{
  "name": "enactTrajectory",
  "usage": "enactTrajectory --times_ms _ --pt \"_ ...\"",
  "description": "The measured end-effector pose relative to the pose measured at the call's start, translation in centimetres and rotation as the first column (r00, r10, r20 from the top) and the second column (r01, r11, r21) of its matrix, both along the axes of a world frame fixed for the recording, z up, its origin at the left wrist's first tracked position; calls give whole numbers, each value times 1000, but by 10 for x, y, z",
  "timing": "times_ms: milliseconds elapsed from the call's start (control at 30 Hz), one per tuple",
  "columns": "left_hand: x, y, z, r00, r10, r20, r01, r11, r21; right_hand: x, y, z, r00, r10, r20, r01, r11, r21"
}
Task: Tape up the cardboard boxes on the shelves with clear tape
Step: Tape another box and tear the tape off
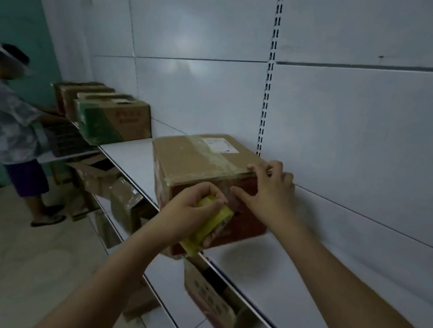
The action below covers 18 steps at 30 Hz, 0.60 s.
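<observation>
Box in hand: a closed cardboard box [204, 162] sits on the white shelf [263, 272], near its front edge, within reach of both arms.
Seam: a glossy strip of clear tape [211, 155] already runs across the top, past a white label [217, 145], and seems to bend over the near edge onto the reddish side.
Left hand: the left hand [188, 215] grips a yellow tape roll [208, 227], fingers curled round it, low against the box's side, likely so the strip pulls taut as it comes down.
Right hand: the right hand [268, 188] rests on the top edge and side of the box, fingers spread apart and gripping nothing; it looks placed to steady the box and press the tape flat.
Step, as I judge it: finishing the strip's tail on the side, then tearing it off.
Other boxes: more boxes [112, 117] stand further along the shelf, well apart from this one; an open box [217, 299] sits on the shelf below.
Bystander: another person [11, 116] works at the far end of the shelf.
</observation>
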<state>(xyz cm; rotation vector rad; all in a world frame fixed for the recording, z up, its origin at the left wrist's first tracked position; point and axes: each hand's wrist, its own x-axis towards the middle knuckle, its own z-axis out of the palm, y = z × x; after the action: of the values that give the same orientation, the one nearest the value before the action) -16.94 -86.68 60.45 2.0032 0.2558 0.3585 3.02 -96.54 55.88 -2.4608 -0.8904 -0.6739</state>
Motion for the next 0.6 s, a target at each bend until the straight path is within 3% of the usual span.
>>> enactTrajectory --times_ms 67,133,200,233,267,333,400,500,600 --pt "-7 9 6 1000 11 1 -11 1000 4 -17 1 6 999 -4 -32 6 997 73" --pt "-12 15 12 1000 -1 3 1 1000 12 -35 -10 17 965 207 -162 -150 940 305" --pt "-14 19 18 999 -40 -11 40 998 44 -59 -23 31 776 504 -379 -278 813 512" --pt "-14 19 19 997 -72 -29 75 994 85 -70 -29 34 674 580 -458 -304 783 543" --pt "-13 18 21 992 -113 -48 118 985 127 -80 -33 37 638 597 -487 -332 783 526" --pt "-11 19 24 976 -184 -114 203 960 192 -93 -35 42 706 549 -447 -331 814 477" --pt "-10 18 28 960 -193 -203 238 943 232 -96 -34 44 728 520 -447 -254 810 529" --pt "-8 14 34 939 -242 -245 284 947 153 -94 -34 43 779 450 -437 -169 822 544" --pt "-4 11 43 950 -195 -243 279 881 382 -88 -34 47 753 492 -438 -130 763 633"
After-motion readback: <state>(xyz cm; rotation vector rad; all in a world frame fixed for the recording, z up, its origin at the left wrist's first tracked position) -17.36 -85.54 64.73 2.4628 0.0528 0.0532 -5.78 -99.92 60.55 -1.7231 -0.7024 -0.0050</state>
